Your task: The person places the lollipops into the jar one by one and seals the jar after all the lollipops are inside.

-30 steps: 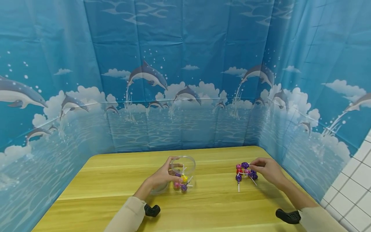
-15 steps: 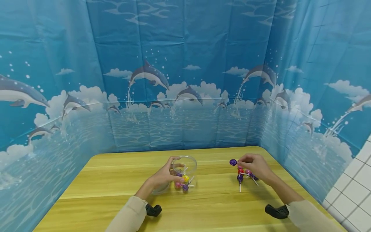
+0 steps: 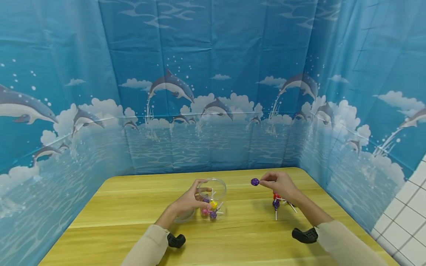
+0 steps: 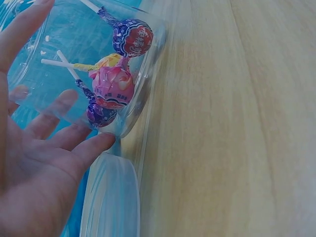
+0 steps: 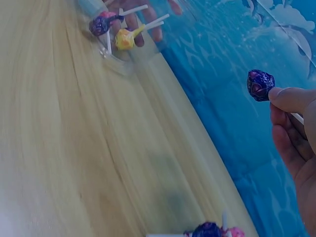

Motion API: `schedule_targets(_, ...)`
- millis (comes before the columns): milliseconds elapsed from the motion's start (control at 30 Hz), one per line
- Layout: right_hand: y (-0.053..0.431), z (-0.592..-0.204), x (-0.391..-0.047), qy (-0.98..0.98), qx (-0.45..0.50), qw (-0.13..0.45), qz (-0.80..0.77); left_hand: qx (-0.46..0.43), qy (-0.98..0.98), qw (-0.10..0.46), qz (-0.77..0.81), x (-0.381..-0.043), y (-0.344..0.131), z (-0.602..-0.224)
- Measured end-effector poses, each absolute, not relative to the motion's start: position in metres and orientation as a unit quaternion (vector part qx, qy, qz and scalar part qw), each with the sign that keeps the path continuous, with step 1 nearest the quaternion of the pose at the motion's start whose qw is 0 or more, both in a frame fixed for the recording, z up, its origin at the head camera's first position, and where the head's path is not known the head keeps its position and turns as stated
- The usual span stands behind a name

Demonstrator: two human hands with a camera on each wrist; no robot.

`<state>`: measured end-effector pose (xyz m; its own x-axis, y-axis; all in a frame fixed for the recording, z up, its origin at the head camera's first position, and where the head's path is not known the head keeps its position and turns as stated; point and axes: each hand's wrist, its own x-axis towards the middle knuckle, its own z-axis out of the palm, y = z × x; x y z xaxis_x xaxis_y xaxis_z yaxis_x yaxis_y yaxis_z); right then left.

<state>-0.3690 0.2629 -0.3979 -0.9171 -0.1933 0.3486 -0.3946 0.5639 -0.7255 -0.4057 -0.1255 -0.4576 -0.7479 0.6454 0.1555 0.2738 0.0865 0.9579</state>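
Note:
A clear plastic jar point(image 3: 217, 195) stands open-topped at mid table, and my left hand point(image 3: 188, 201) grips it from the left, thumb and fingers around its side. Inside it lie several wrapped lollipops, among them a yellow lollipop point(image 3: 213, 204), a pink lollipop point(image 4: 113, 86) and a purple lollipop point(image 4: 132, 37). My right hand point(image 3: 283, 184) pinches another purple-wrapped lollipop point(image 3: 254, 181) just below its candy head, raised above the table to the right of the jar. Below this hand a small pile of red and purple lollipops point(image 3: 276, 202) rests on the table, partly hidden by the hand.
A round clear lid point(image 4: 111, 197) lies on the wooden table point(image 3: 110, 207) just left of the jar, partly behind my left hand. A blue dolphin-print curtain point(image 3: 213, 147) hangs along the table's back and sides.
My right hand has lifted the purple lollipop off the pile and carried it left toward the jar. My left hand has stayed on the jar.

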Motion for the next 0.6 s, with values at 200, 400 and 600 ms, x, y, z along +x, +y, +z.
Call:
schedule_targets(200,0.242,-0.391,-0.377,-0.872,0.203,0.118,0.429,0.317,0.721,0.153,0.597,-0.405,-0.125,-0.457)
schedule_targets(400,0.217,-0.386,-0.384,-0.861,0.233,0.099,0.441,0.316,0.719,0.156,0.599,-0.406,-0.125,-0.457)
schedule_targets(600,0.191,-0.379,-0.387,-0.848,0.260,0.083,0.454,0.310,0.726,0.154,0.594,-0.407,-0.125,-0.458)
